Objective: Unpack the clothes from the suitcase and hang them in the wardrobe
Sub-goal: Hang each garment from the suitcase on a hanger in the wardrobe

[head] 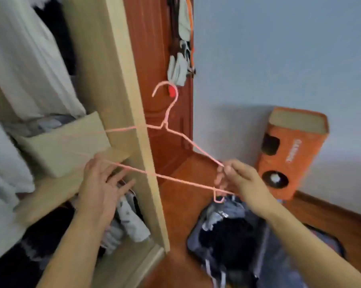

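Pink wire hanger (169, 129) held before the wardrobe (121, 113): right hand (239, 179) pinches its right corner, left hand (100, 183), fingers spread, touches the bottom bar; suitcase (233, 235) of clothes below.

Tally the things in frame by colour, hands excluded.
Pink: 1, thin pink wire hanger
Orange: 1, orange cardboard box
Beige: 1, plain beige cardboard box
Dark: 1, open dark fabric suitcase
Light wood: 1, light wooden wardrobe
Total: 5
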Demonstrator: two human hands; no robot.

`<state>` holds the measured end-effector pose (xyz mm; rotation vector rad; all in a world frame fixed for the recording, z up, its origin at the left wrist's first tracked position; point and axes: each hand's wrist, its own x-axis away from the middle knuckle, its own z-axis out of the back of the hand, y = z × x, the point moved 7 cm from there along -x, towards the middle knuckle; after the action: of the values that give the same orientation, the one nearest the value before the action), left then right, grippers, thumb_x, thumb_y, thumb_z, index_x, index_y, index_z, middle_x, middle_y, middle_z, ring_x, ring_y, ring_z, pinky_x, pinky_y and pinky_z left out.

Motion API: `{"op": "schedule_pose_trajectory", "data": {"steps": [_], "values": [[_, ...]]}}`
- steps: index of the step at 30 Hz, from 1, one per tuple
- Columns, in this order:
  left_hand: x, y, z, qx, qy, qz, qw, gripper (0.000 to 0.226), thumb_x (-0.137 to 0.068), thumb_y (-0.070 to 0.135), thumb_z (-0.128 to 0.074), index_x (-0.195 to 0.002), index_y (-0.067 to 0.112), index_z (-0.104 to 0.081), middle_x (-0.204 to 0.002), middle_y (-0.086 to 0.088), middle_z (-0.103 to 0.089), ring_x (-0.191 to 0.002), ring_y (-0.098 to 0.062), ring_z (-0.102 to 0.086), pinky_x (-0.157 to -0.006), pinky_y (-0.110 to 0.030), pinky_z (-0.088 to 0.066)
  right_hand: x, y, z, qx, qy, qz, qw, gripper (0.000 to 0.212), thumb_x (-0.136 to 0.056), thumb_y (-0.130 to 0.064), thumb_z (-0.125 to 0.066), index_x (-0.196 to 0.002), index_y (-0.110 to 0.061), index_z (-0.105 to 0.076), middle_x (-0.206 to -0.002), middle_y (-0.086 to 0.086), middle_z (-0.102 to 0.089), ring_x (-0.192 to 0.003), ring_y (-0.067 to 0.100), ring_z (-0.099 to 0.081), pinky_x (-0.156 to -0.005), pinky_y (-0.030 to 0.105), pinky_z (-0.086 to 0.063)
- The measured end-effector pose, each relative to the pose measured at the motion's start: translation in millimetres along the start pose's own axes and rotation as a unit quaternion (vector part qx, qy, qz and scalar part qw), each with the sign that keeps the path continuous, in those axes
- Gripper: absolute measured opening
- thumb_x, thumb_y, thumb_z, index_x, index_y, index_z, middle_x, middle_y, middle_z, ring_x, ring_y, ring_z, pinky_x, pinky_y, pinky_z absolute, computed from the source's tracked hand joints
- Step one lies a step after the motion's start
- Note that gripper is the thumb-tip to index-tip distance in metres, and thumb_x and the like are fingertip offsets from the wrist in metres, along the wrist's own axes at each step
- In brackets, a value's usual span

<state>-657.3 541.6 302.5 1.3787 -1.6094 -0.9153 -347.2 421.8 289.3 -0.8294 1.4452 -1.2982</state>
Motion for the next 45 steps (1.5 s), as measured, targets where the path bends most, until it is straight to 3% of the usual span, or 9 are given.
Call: {"op": "schedule_pose_trajectory", "data": {"steps": [5,9,15,21,24,33,38,41,45], "values": [[35.2,-228.8,-58.1,0.085,0.100,0.295,0.947,0.054,-0.103,0.048,-0.047,-0.138,0.008,-0.051,-0.129,-0.016,-0.063,-0.104,-0.036,-0.065,-0.082,-0.054,-0.050,150.4,170.8,147.7,-0.047,-0.004,-0.263,0.964,0.039,-0.095,-0.039,-0.061,-0.100,-0.001,-0.055,-0.080,0.023,-0.066,-0.065,0.034,-0.069,-0.055,0.029,-0.051],[77.1,-341.7,-110.8,0.020,0.108,0.392,0.913,0.032,-0.109,0.034,-0.043,-0.119,0.007,-0.055,-0.119,-0.020,-0.063,-0.102,-0.038,-0.066,-0.089,-0.055,-0.052,235.0,220.1,237.5,-0.063,0.054,-0.370,0.925,0.042,-0.091,-0.038,-0.067,-0.097,0.001,-0.054,-0.082,0.027,-0.066,-0.063,0.032,-0.064,-0.057,0.032,-0.045],[95.9,-415.9,-187.4,-0.180,-0.028,0.340,0.923,0.011,-0.110,0.017,-0.040,-0.117,0.017,-0.049,-0.092,-0.018,-0.062,-0.081,-0.039,-0.074,-0.072,-0.049,-0.061,296.8,247.4,310.7,0.000,0.061,-0.467,0.882,0.010,-0.096,0.010,-0.053,-0.100,0.008,-0.062,-0.081,0.021,-0.069,-0.074,0.027,-0.065,-0.071,0.032,-0.051],[113.0,-466.6,-228.0,-0.245,-0.137,0.402,0.872,0.014,-0.108,0.019,-0.046,-0.112,0.006,-0.050,-0.103,-0.024,-0.072,-0.089,-0.039,-0.076,-0.077,-0.048,-0.062,223.2,296.1,317.7,0.006,0.224,-0.495,0.839,0.031,-0.097,-0.038,-0.058,-0.086,-0.011,-0.066,-0.074,0.009,-0.062,-0.070,0.021,-0.055,-0.074,0.036,-0.043],[83.3,-485.7,-216.2,-0.292,-0.144,0.419,0.847,0.019,-0.108,0.019,-0.048,-0.109,0.001,-0.054,-0.100,-0.023,-0.074,-0.086,-0.035,-0.076,-0.079,-0.044,-0.060,176.4,328.8,316.6,0.063,0.250,-0.515,0.818,0.029,-0.095,-0.032,-0.056,-0.079,-0.010,-0.065,-0.063,0.003,-0.057,-0.059,0.017,-0.047,-0.059,0.029,-0.036],[-142.7,-662.1,-93.5,-0.631,-0.308,0.370,0.608,0.018,-0.103,0.014,-0.049,-0.087,0.009,-0.054,-0.086,-0.012,-0.060,-0.073,-0.021,-0.054,-0.064,-0.032,-0.037,113.3,520.4,311.5,0.120,0.366,-0.555,0.737,0.029,-0.093,-0.013,-0.054,-0.065,-0.005,-0.058,-0.070,0.018,-0.057,-0.072,0.035,-0.051,-0.069,0.047,-0.043],[-254.2,-842.8,-41.2,-0.709,-0.382,0.346,0.481,0.030,-0.105,0.029,-0.049,-0.134,0.020,-0.052,-0.096,-0.003,-0.063,-0.072,-0.020,-0.061,-0.057,-0.029,-0.042,81.8,686.2,297.3,0.098,0.412,-0.554,0.716,0.024,-0.096,-0.017,-0.051,-0.074,-0.019,-0.059,-0.077,0.005,-0.061,-0.074,0.023,-0.056,-0.074,0.037,-0.049],[-312.9,-947.0,-27.8,-0.699,-0.391,0.314,0.509,0.047,-0.102,0.026,-0.052,-0.148,0.026,-0.044,-0.100,-0.007,-0.065,-0.070,-0.025,-0.065,-0.058,-0.034,-0.046,62.0,772.6,287.4,0.114,0.411,-0.527,0.735,0.027,-0.098,-0.016,-0.049,-0.073,-0.016,-0.062,-0.069,0.002,-0.060,-0.065,0.019,-0.053,-0.062,0.033,-0.042],[-371.9,-1046.6,-32.2,-0.705,-0.372,0.254,0.548,0.058,-0.101,0.023,-0.051,-0.154,0.041,-0.036,-0.159,-0.007,-0.025,-0.129,-0.026,-0.048,-0.095,-0.024,-0.050,62.6,846.4,280.1,0.125,0.446,-0.495,0.735,0.028,-0.097,-0.016,-0.050,-0.075,-0.022,-0.066,-0.076,0.004,-0.066,-0.076,0.025,-0.061,-0.075,0.038,-0.047]]}}
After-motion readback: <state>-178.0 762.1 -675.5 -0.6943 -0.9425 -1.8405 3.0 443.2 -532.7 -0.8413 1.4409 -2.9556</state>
